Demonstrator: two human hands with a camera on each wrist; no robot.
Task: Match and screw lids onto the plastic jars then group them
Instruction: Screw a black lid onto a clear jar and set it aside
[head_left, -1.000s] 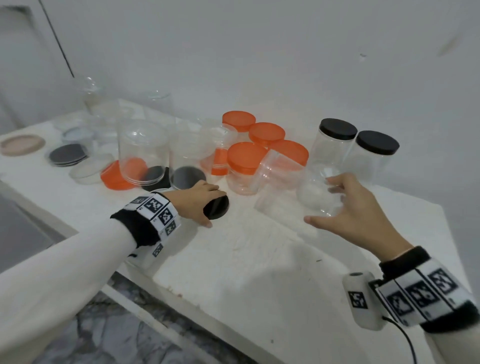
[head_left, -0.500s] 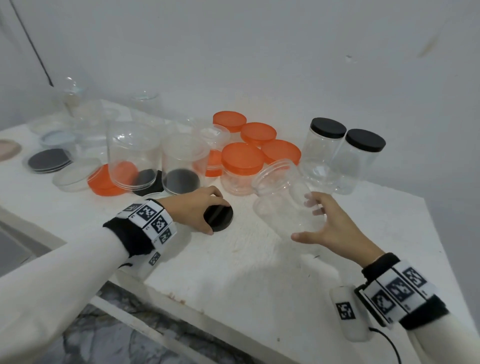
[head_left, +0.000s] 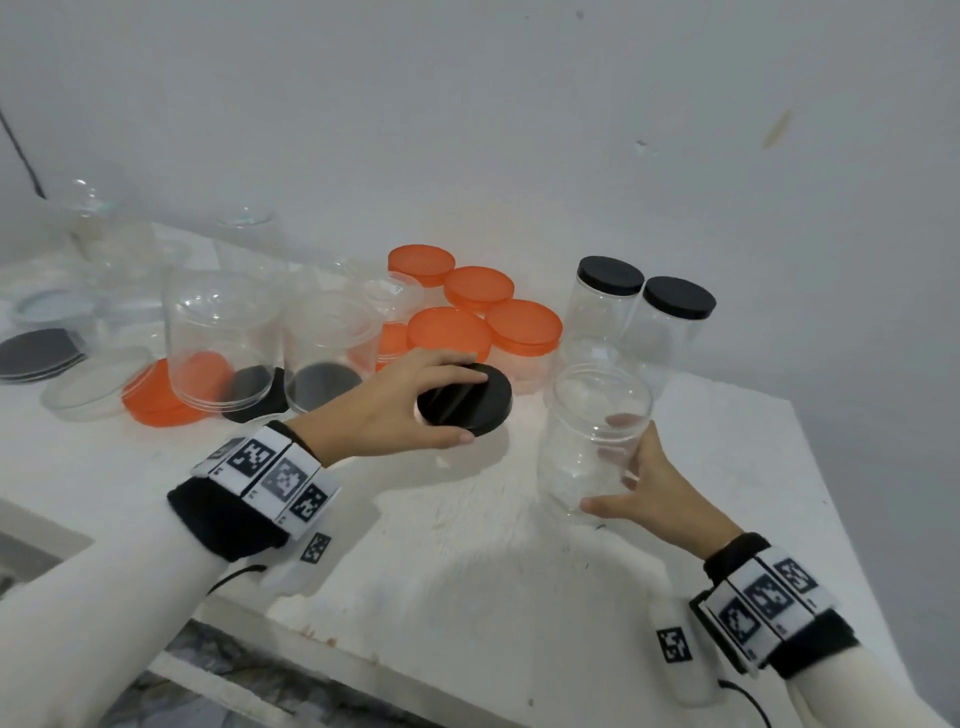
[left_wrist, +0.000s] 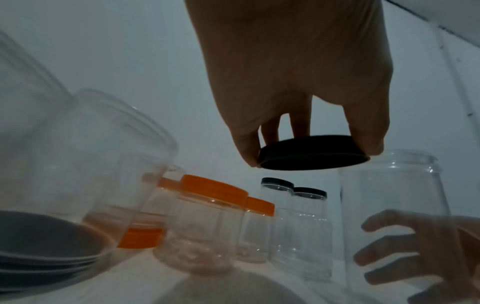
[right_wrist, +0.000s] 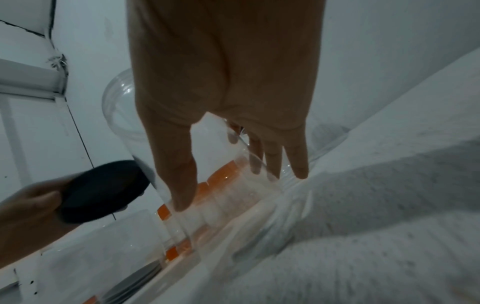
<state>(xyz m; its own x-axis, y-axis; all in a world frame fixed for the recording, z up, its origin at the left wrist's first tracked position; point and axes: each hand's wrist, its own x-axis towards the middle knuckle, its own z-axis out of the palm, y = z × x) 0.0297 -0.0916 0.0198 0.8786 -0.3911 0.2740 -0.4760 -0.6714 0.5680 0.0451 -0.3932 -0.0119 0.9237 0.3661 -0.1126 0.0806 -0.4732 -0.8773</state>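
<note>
Head view: clear, open-mouthed jar (head_left: 592, 436) beside round black lid (head_left: 465, 397).

Colours on the white table (head_left: 467, 545)

Black lid (head_left: 465, 399); clear, colourless jar (head_left: 595, 441); four orange lids (head_left: 524, 323); two black-capped clear jars (head_left: 602, 312); white sleeves (head_left: 78, 623); black cuffs (head_left: 218, 519); white wristbands (head_left: 267, 475) patterned with black square codes.
</note>
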